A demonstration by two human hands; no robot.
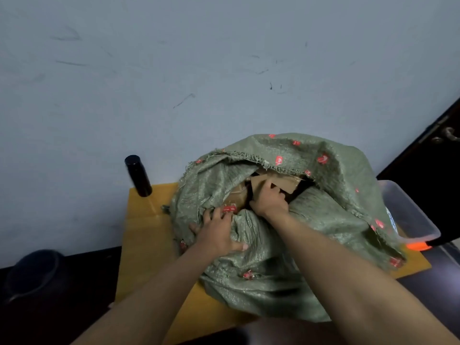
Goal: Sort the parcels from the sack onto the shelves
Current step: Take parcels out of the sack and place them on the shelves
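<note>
A green woven sack point(311, 235) with small red marks lies on a yellow table point(144, 232), its mouth open toward the wall. Brown cardboard parcels point(286, 181) show inside the opening. My right hand point(270, 201) reaches into the mouth and grips the edge of a brown parcel point(258, 185). My left hand point(216, 231) grips the near rim of the sack, holding the fabric down. How many parcels lie deeper in the sack is hidden.
A black cylindrical bottle point(138, 175) stands on the table's far left corner by the pale wall. A clear plastic bin point(410, 215) with an orange clip sits right of the sack. A dark round bucket point(32, 272) is low at the left. A dark door point(435, 155) is at right.
</note>
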